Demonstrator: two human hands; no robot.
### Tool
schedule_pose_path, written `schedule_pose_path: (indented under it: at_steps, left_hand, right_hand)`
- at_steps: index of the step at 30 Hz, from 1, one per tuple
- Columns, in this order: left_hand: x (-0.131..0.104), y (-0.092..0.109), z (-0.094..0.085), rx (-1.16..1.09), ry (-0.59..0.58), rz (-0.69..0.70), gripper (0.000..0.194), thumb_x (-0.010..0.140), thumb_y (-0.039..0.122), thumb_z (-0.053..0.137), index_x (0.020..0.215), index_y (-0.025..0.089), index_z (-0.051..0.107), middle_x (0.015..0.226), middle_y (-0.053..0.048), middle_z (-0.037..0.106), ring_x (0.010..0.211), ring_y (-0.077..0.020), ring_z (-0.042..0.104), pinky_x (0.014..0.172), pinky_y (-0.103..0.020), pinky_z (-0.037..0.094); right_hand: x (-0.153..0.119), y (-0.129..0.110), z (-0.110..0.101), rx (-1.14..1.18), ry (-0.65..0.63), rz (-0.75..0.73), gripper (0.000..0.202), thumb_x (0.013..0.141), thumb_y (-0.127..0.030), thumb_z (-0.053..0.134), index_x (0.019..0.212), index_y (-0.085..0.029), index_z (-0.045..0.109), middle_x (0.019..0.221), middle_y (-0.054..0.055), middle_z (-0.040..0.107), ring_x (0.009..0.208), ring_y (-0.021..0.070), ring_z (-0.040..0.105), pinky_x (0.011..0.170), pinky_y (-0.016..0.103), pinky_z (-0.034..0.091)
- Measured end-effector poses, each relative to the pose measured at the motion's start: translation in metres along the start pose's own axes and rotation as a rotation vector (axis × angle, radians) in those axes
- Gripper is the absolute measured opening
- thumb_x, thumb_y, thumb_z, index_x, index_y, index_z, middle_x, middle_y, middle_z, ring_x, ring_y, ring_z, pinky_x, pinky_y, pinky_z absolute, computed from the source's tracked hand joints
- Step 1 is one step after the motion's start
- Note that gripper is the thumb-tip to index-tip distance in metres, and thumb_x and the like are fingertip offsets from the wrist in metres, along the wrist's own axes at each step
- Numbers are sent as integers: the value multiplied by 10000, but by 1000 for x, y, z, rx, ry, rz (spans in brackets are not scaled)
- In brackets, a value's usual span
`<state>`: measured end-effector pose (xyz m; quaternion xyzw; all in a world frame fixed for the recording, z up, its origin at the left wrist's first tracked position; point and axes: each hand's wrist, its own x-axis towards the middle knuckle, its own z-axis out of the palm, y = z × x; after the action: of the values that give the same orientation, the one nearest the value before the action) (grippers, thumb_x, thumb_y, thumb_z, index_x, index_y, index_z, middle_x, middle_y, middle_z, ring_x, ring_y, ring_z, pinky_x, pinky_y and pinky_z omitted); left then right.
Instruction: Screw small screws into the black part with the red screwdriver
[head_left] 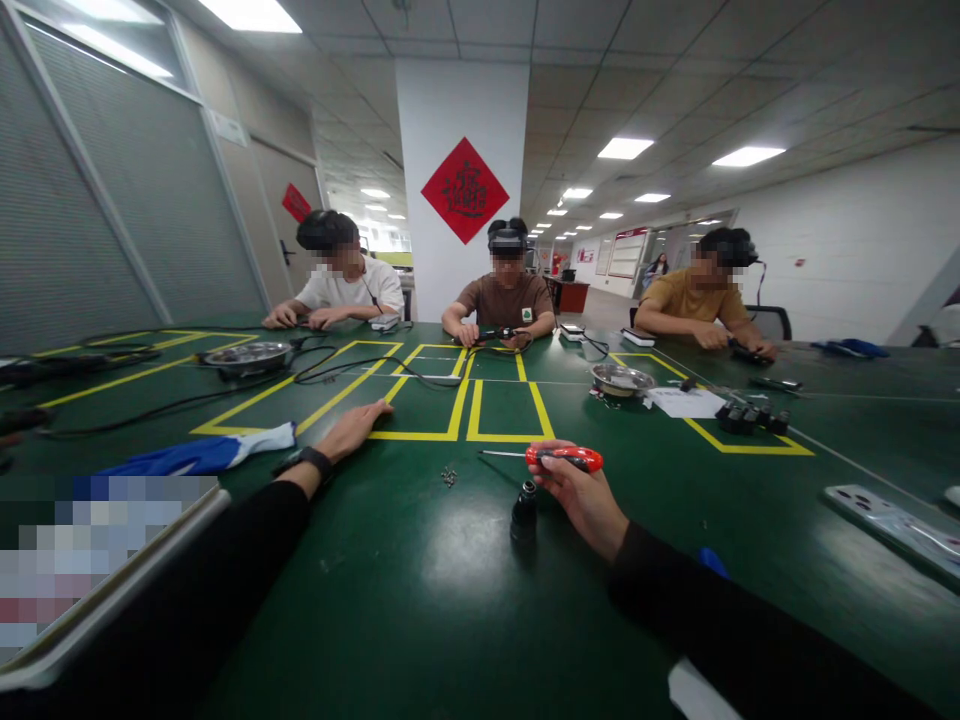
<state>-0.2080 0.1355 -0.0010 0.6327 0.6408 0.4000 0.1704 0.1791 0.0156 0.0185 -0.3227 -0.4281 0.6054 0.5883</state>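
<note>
My right hand (571, 490) grips a screwdriver (570, 458) by its red and black handle, with the thin metal shaft pointing left over the table. Just left of that hand a small black cylindrical part (524, 515) stands upright on the green tabletop. A little pile of small screws (449, 477) lies below and left of the screwdriver's tip. My left hand (356, 430) rests palm down near a yellow tape line, fingers stretched out, holding nothing that I can see. A blue and white glove (195, 455) lies to the left of my left wrist.
Metal bowls stand at left (247, 357) and right (621, 380). Black cylindrical parts (752, 417) sit by a white paper (686, 402). A phone (896, 525) lies far right. Black cables (352, 378) cross the table. Three people wearing headsets sit along the far side.
</note>
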Motion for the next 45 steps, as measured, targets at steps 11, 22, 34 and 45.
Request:
schedule_pose_path:
  at_steps: [11, 22, 34, 45]
  left_hand:
    - [-12, -7, -17, -348, 10, -173, 777, 834, 625, 144, 622, 96, 672, 734, -139, 715, 761, -238, 656, 821, -347, 479]
    - [-2, -19, -4, 179, -169, 63, 714, 688, 581, 524, 1255, 149, 487, 1334, -88, 478, 1210, -256, 452, 1045, -343, 311]
    - [0, -26, -5, 296, -201, 123, 680, 738, 606, 440, 1251, 165, 503, 1322, -83, 493, 1200, -260, 463, 1041, -350, 314]
    - [2, -29, -6, 256, -204, 136, 626, 768, 566, 381, 1224, 161, 523, 1311, -92, 503, 1209, -241, 450, 1041, -343, 303]
  right_hand:
    - [1, 0, -1, -14, -41, 12, 226, 645, -245, 710, 853, -175, 654, 849, 49, 678, 735, 158, 623, 684, 297, 481]
    - [1, 1, -2, -32, -57, 6, 213, 656, -233, 705, 850, -166, 647, 873, 55, 678, 733, 165, 627, 682, 307, 480]
    - [1, 1, -2, -41, -72, 13, 193, 671, -227, 702, 847, -169, 649, 871, 51, 675, 720, 156, 627, 696, 314, 465]
    - [1, 2, -3, -34, -70, 23, 221, 658, -225, 712, 862, -180, 637, 931, 55, 675, 744, 159, 634, 714, 322, 468]
